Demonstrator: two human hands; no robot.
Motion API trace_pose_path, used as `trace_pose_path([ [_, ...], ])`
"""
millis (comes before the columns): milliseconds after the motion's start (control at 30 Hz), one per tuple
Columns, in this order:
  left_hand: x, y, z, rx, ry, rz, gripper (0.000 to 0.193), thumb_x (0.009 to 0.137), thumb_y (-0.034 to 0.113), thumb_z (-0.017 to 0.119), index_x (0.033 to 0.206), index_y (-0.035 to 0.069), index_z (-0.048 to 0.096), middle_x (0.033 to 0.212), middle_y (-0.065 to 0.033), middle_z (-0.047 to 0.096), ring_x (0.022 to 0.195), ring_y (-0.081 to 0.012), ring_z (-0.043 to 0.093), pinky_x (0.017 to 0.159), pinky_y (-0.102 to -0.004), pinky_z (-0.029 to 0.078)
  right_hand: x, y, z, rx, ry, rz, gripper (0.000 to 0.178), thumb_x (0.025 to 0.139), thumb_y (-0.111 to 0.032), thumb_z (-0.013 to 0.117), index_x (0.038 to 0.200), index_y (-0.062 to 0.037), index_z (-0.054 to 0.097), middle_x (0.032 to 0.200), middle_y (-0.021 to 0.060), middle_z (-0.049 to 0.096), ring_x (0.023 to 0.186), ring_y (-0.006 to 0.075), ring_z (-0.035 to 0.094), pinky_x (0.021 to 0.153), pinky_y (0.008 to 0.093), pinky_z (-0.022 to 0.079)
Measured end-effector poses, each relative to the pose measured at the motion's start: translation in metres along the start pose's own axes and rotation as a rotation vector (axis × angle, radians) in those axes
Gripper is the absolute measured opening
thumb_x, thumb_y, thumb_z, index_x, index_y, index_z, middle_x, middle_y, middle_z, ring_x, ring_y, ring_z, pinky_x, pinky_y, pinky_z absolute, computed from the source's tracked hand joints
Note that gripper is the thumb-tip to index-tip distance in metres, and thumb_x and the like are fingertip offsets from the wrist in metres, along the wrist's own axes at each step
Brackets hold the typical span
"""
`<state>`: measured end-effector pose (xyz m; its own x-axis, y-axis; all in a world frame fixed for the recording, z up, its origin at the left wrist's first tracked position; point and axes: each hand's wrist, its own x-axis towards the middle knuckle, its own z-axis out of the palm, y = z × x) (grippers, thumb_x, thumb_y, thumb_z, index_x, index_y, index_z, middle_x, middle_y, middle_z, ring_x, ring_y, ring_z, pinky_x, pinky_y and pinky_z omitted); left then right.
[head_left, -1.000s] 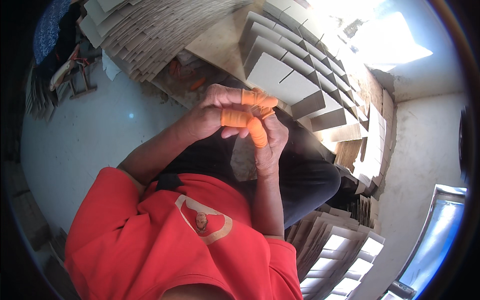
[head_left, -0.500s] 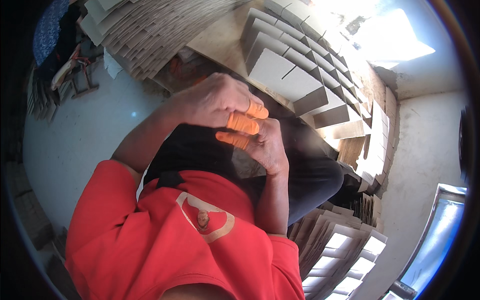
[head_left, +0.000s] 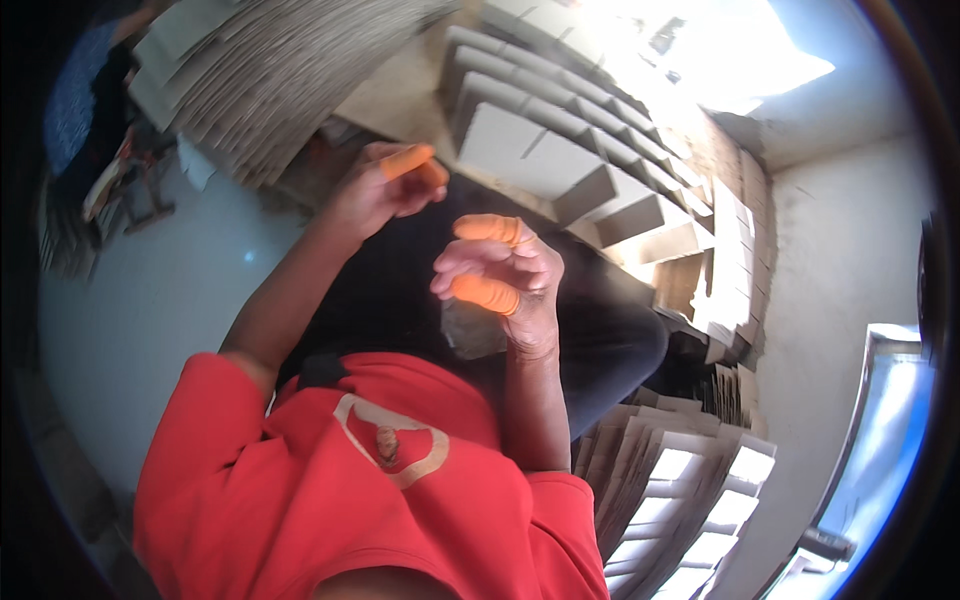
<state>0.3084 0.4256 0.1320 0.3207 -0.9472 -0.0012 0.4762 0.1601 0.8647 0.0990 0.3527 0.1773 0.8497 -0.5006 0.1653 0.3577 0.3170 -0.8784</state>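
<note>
Corrugated cardboard stacks (head_left: 250, 80) surround both loosely curled hands wearing smooth orange finger cots (head_left: 490, 229)

Looks like a box-making workshop: flat cardboard stacks (head_left: 250, 80), folded boxes (head_left: 560, 150) in rows, bare floor (head_left: 150, 300).

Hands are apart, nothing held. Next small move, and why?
Probably reach the left hand on toward the folded boxes lined up ahead. Both hands look empty, orange finger cots on, the right hand raised over the lap, and the left is already nearest the row.
</note>
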Motion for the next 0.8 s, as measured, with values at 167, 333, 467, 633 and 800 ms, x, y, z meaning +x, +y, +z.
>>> trace_pose_path([
  [167,0.004,-0.006,-0.012,0.476,0.053,-0.024,0.027,0.091,0.023,0.06,0.082,-0.001,0.069,0.072,-0.0072,0.066,0.056,-0.0081,0.054,0.046,-0.0202,0.038,-0.006,-0.054,-0.068,-0.865,0.662,-0.049,0.031,0.09,-0.019,0.067,0.113,0.0016,0.062,0.096,0.0093,0.064,0.084,0.015,0.062,0.078,0.0289,0.054],
  [333,0.043,-0.021,0.007,0.687,0.093,0.094,0.013,0.081,0.005,0.07,0.091,-0.002,0.07,0.077,-0.004,0.067,0.063,-0.0062,0.055,0.057,-0.02,0.043,-0.043,-0.109,-0.222,-1.727,1.14,-0.156,0.014,0.089,-0.011,0.063,0.099,-0.0005,0.064,0.088,0.015,0.067,0.083,0.028,0.064,0.075,0.0378,0.051],
  [467,0.071,-0.014,0.034,1.04,0.056,0.439,0.017,0.078,0.001,0.073,0.094,-0.002,0.069,0.086,-0.0066,0.068,0.073,-0.0111,0.059,0.063,-0.0234,0.046,-0.066,-0.14,-0.307,-2.327,1.07,-0.012,0.043,0.08,-0.031,0.073,0.108,-0.0002,0.062,0.103,0.0148,0.067,0.098,0.0291,0.062,0.094,0.0418,0.045],
  [633,0.094,-0.024,0.043,1.163,0.011,0.72,0.021,0.076,-0.002,0.073,0.096,-0.001,0.068,0.088,-0.0118,0.068,0.078,-0.0218,0.062,0.068,-0.0304,0.05,-0.058,-0.14,-0.351,-2.308,0.844,0.536,0.093,0.068,-0.07,0.066,0.122,0.0039,0.053,0.118,0.0223,0.06,0.117,0.0393,0.053,0.1,0.0464,0.04],
  [800,0.096,-0.024,0.037,1.249,-0.035,0.753,0.022,0.073,-0.002,0.074,0.094,-0.002,0.067,0.088,-0.0136,0.067,0.078,-0.0269,0.062,0.069,-0.033,0.051,-0.069,-0.124,-0.384,-2.389,0.587,0.445,0.041,0.091,-0.037,0.058,0.085,0.003,0.066,0.082,0.0219,0.068,0.077,0.0377,0.067,0.065,0.0455,0.051],
])
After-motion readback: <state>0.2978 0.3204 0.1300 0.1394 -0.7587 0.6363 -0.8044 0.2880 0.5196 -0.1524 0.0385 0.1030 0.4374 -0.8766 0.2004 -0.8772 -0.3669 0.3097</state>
